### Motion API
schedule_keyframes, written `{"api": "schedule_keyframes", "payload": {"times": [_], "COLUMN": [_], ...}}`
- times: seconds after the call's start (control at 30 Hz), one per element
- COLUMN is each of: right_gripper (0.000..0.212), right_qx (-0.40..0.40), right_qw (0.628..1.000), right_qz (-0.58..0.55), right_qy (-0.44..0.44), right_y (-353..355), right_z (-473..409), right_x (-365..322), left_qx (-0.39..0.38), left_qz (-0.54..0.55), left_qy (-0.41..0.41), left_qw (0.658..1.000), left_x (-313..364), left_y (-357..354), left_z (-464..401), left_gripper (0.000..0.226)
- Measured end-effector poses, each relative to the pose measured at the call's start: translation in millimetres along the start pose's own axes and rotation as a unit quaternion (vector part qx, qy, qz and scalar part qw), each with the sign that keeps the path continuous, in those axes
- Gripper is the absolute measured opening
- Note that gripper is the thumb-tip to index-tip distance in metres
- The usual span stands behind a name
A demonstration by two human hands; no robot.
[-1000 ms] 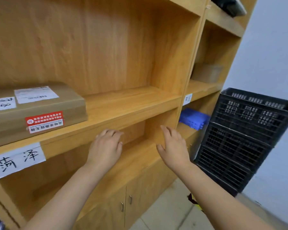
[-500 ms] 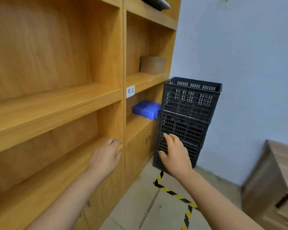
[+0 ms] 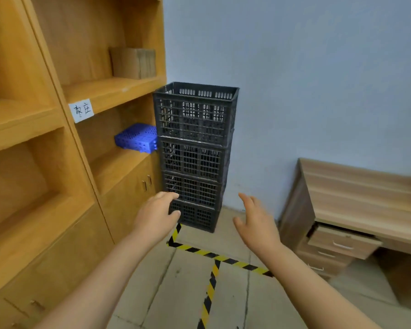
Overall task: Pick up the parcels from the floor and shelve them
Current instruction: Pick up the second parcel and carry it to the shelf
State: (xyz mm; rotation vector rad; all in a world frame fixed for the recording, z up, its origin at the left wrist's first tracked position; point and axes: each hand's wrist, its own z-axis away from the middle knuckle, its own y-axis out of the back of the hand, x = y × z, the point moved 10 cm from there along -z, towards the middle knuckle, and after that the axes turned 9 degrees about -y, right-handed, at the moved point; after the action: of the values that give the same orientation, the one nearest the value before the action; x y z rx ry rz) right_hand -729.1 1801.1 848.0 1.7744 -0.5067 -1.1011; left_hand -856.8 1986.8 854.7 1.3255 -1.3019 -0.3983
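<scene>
At the far left stands a wooden shelf unit (image 3: 45, 129) with open bays above and closed cabinet doors below. The leftmost bays in view hold nothing that can be made out. In the next column, a brown box (image 3: 133, 62) sits at the back of the upper shelf, close to the right side panel. A white paper label (image 3: 81, 110) with handwritten characters is stuck to the front edge of that shelf. One shelf down, a blue perforated plastic piece (image 3: 137, 138) lies flat near the right end.

Just beside the shelf unit, against the pale blue wall (image 3: 306, 67), a stack of black slatted crates (image 3: 195, 153) rises from the floor (image 3: 183, 293); the top crate is open.

The left hand (image 3: 156, 216) is held out in front of the lowest crates, palm down, fingers loosely curled and holding nothing. Yellow-and-black tape (image 3: 214, 260) runs across the tiled floor below the hands, with one strip heading toward the camera. The right hand (image 3: 256, 224) is spread open, fingers apart, thumb out to the left, also empty and touching nothing.

At the right, a wooden desk (image 3: 358, 198) stands against the wall, its top drawer (image 3: 342, 242) pulled partly out.

No parcel on the floor is in view; the brown box on the shelf is the only parcel-like thing seen.
</scene>
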Motion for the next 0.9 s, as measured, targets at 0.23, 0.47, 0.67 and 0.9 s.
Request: {"api": "schedule_keyframes", "payload": {"times": [0.23, 0.47, 0.67, 0.9], "right_gripper": [0.059, 0.059, 0.059, 0.06], "right_qx": [0.036, 0.081, 0.118, 0.166], "right_qw": [0.989, 0.954, 0.913, 0.855], "right_qz": [0.029, 0.049, 0.016, -0.008], "right_qy": [-0.142, -0.283, -0.39, -0.49], "right_y": [40.7, 80.3, 102.6, 123.8], "right_z": [-9.4, -23.9, -40.2, -31.7], "right_x": [130.3, 245.3, 313.6, 380.4], "left_qx": [-0.077, -0.146, -0.223, -0.289], "left_qz": [0.056, 0.124, 0.152, 0.188], "left_qy": [-0.086, -0.179, -0.233, -0.311], "left_qw": [0.992, 0.965, 0.934, 0.886], "left_x": [91.1, 191.0, 256.7, 336.1], "left_y": [-98.9, -193.3, -261.2, -334.4], "left_z": [-67.0, -140.6, -208.3, -248.5], "left_gripper": [0.043, 0.041, 0.039, 0.039]}}
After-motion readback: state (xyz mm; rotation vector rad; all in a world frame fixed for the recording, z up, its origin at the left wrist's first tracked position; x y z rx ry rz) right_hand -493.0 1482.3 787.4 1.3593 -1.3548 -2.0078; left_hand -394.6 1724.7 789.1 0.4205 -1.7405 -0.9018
